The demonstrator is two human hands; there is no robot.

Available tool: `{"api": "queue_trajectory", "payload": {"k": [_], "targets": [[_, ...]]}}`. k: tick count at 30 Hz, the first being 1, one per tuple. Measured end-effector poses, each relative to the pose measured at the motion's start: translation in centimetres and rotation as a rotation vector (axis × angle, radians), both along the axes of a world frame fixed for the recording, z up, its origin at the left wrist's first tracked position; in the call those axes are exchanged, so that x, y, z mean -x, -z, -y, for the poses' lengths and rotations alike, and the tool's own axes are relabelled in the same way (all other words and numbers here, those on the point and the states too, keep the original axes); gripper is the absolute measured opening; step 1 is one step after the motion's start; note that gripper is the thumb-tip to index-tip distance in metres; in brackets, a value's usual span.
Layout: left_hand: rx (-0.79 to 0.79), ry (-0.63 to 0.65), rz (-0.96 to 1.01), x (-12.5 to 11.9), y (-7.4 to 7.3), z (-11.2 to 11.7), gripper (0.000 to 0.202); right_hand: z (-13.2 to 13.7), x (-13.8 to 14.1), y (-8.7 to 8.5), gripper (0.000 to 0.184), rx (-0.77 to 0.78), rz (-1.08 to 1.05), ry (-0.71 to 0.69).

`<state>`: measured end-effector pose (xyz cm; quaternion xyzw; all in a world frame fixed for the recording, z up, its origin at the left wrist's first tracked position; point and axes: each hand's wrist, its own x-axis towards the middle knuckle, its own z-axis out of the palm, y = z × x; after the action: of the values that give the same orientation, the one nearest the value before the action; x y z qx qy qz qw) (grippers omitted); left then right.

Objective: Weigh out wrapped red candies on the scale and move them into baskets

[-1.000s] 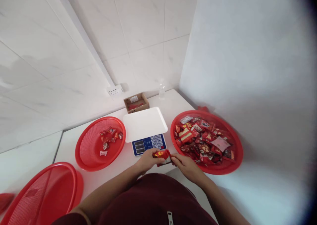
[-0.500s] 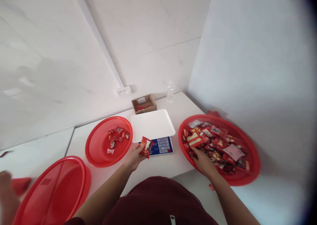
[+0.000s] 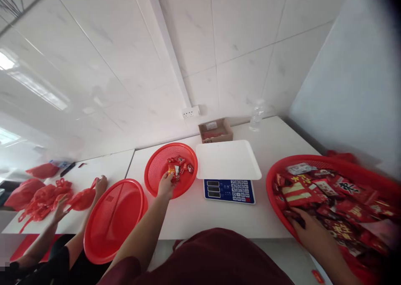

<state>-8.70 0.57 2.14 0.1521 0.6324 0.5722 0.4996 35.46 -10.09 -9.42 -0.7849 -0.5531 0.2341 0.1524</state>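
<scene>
The held packet [image 3: 174, 172] is wrapped in shiny printed film, and similar slick, creased film is seen on the packets [image 3: 341, 230] heaped in the right basket [image 3: 360, 171]. The middle basket [image 3: 156, 168] and the left basket [image 3: 125, 220] are also moulded in glossy red plastic, their walls pierced like mesh. The scale tray [image 3: 228, 159] is formed of smooth white plastic. Matt cardboard is used for the box [image 3: 223, 138], clear plastic for the bottle [image 3: 256, 117]. Bright streaks are mirrored in the glossy wall tiles [image 3: 103, 80]; the tabletop [image 3: 194, 222] is finished smooth. The shirt [image 3: 216, 255] is made of matt maroon cloth, the red bags [image 3: 46, 195] of thin, crinkled plastic.
</scene>
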Motion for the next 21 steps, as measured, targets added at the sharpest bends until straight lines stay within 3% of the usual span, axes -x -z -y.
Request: {"api": "queue_trajectory", "payload": {"k": [4, 8, 12, 16, 18, 21], "targets": [[0.002, -0.054, -0.026, 1.6, -0.1, -0.1, 0.016, 0.0, 0.1, -0.3, 0.056, -0.001, -0.008, 0.028], [0.009, 0.007, 0.008, 0.6, -0.1, -0.1, 0.014, 0.0, 0.1, -0.3, 0.061, 0.0, -0.037, 0.044], [-0.052, 0.204, 0.075, -2.9, -0.5, -1.0, 0.018, -0.1, 0.0, 0.1, 0.058, -0.028, -0.065, 0.067], [-0.155, 0.48, 0.109, -6.3, -0.9, -2.5, 0.038, -0.1, -0.1, 0.1, 0.053, 0.009, -0.111, 0.059], [-0.165, 0.593, 0.015, -6.7, -0.6, -3.5, 0.047, -0.2, -0.1, -0.4, 0.052, 0.024, -0.133, 0.073], [-0.055, 0.623, -0.476, -5.3, 1.0, -5.1, 0.051, -0.3, 0.0, -0.9, 0.047, 0.017, -0.165, 0.113]]}}
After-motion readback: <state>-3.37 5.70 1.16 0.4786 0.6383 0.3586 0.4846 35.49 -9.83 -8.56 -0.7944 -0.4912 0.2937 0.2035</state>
